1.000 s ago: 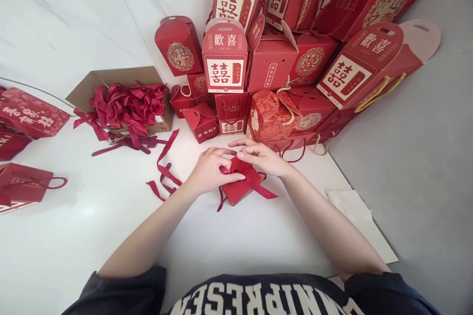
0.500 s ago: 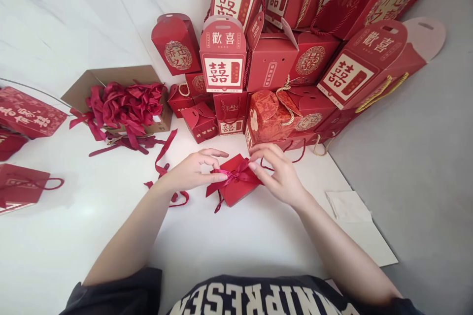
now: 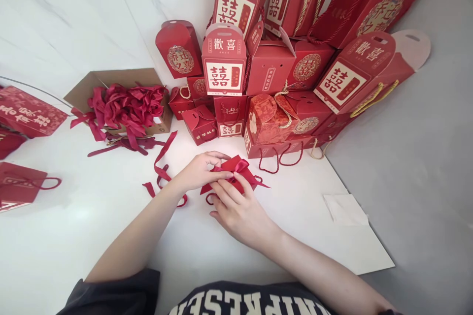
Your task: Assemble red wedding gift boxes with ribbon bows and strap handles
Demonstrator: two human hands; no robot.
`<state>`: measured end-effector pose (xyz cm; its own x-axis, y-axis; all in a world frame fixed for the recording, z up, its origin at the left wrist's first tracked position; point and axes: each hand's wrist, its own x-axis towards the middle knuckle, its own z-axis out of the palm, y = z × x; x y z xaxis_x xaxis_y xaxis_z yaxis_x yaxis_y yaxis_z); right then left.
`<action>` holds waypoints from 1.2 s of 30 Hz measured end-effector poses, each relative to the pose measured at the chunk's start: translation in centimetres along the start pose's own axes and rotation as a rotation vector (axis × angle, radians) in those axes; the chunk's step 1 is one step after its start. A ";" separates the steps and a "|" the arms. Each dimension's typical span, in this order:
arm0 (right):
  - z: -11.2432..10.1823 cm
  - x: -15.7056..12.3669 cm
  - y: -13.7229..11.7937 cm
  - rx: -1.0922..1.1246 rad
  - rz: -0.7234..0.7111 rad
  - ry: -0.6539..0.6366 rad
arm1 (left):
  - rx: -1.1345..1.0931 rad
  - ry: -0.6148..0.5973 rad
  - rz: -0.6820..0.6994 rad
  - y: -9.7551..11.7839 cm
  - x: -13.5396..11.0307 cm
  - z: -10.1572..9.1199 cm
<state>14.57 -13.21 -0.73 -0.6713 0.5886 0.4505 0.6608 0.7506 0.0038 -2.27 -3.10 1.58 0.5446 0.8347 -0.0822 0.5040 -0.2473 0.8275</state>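
A small red gift box (image 3: 229, 162) lies on the table before me, tied with a magenta ribbon bow (image 3: 242, 164). From the left, my left hand (image 3: 204, 171) is closed on the bow's left side, its thumb reaching the knot. My right hand (image 3: 242, 214) lies over the front of the box with fingers spread and thumb apart. One of its fingertips touches the knot beside my left thumb. My hands cover much of the box front and the bow's left loop. A ribbon tail (image 3: 261, 183) sticks out to the right.
Behind the box, several red gift boxes are stacked, one orange-red patterned box (image 3: 268, 120) among them. An open cardboard box (image 3: 79, 89) holds magenta ribbons (image 3: 125, 106). A loose ribbon strip (image 3: 165, 151) lies nearby. White paper (image 3: 345, 209) rests near the right table edge.
My right hand has moved left and toward me, from the bow's right end to the knot and box front. My left thumb has shifted slightly right along the bow.
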 end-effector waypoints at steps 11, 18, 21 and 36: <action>0.4 0.9 -1.9 0.057 0.162 0.016 | -0.099 -0.005 0.032 0.2 0.0 0.6; 1.0 -0.3 -1.2 0.221 0.196 0.107 | -0.079 -0.017 0.072 0.2 -0.1 0.9; 0.3 -1.2 0.1 0.430 0.238 0.202 | -0.067 -0.007 0.078 0.2 0.0 0.9; -2.0 -3.5 3.1 0.943 0.075 0.051 | -0.004 0.025 0.074 0.6 -0.2 0.9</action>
<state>19.66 -13.56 -0.50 -0.6081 0.6480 0.4586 0.1432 0.6577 -0.7396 -1.50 -3.88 1.57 0.5630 0.8265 -0.0066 0.4602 -0.3069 0.8331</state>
